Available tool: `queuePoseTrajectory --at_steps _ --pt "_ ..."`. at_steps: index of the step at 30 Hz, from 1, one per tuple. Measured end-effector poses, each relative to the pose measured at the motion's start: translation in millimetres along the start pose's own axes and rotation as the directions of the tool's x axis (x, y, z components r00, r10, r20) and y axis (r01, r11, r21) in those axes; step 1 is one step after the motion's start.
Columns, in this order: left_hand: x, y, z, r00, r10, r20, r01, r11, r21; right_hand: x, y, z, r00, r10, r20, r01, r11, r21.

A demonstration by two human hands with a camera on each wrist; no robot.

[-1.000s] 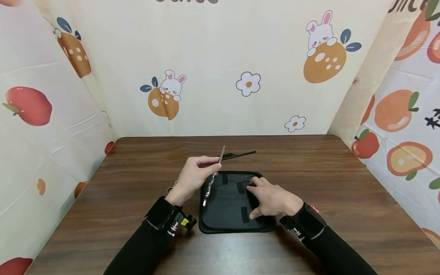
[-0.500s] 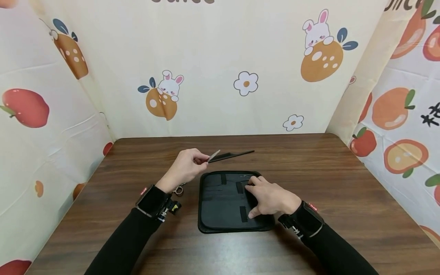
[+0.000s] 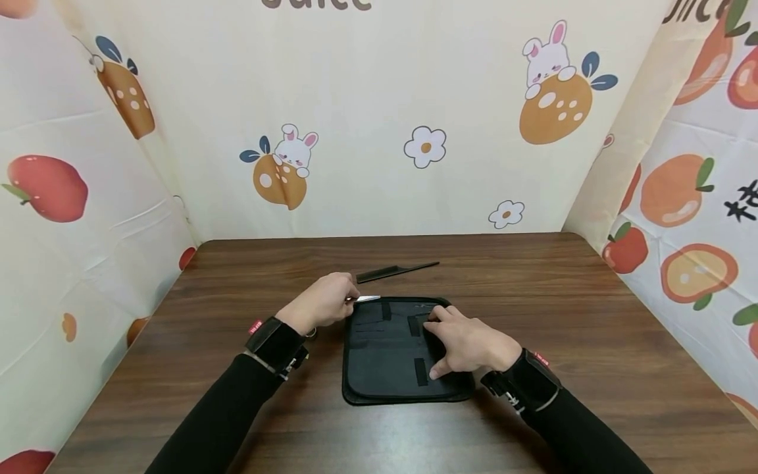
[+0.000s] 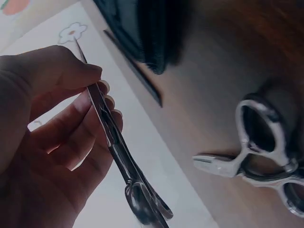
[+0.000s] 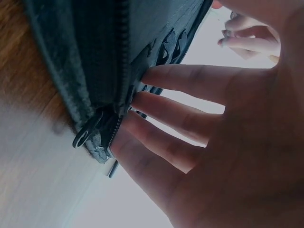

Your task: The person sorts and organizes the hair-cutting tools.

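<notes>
Between thumb and fingertips, my left hand (image 3: 322, 304) pinches slim metal scissors (image 4: 124, 159) by the blades. In the left wrist view their handle end points away from the fingers, toward the lower right. The head view shows just a bright blade (image 3: 368, 298) at the upper left corner of a black zip case (image 3: 385, 372). My right hand (image 3: 470, 339) rests on the case's right side, thumb spread low. In the right wrist view its extended fingers (image 5: 175, 83) touch the case along the zipper (image 5: 122, 57).
A second pair of scissors (image 4: 261, 159) lies on the wooden table (image 3: 266, 263) beside my left wrist, mostly hidden in the head view. Behind the case lies a black tail comb (image 3: 391, 271). A printed curtain (image 3: 355, 79) stands along the table's back and sides.
My left hand first drew left, off the case, with the scissors, then came down beside its upper left corner. The blade tipped from upright to nearly level. My right hand stayed put.
</notes>
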State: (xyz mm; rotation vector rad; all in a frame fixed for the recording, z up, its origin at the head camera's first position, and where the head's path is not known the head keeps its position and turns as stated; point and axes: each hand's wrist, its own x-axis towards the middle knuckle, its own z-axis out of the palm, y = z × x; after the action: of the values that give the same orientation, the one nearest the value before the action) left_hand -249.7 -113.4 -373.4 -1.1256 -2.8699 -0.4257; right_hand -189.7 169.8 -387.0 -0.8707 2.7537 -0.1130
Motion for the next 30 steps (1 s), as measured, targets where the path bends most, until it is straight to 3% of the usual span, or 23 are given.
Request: queuePoseTrajectory --at_steps 5,11,30 --pt "-0.3 -3.0 8.1 0.999 -0.022 0.041 0.021 1.000 0.022 -0.2 -0.2 -1.0 1.000 0.005 0.021 -0.005 1.000 0.004" --pt "-1.7 -5.0 17.1 0.996 0.006 0.087 -0.011 0.998 0.059 -0.9 -2.0 0.0 1.000 0.004 0.021 -0.005 1.000 0.015" --pt "8.5 2.6 26.5 0.996 -0.020 0.090 0.015 0.998 0.055 -1.1 -2.1 0.4 1.000 0.009 0.009 -0.009 1.000 0.004"
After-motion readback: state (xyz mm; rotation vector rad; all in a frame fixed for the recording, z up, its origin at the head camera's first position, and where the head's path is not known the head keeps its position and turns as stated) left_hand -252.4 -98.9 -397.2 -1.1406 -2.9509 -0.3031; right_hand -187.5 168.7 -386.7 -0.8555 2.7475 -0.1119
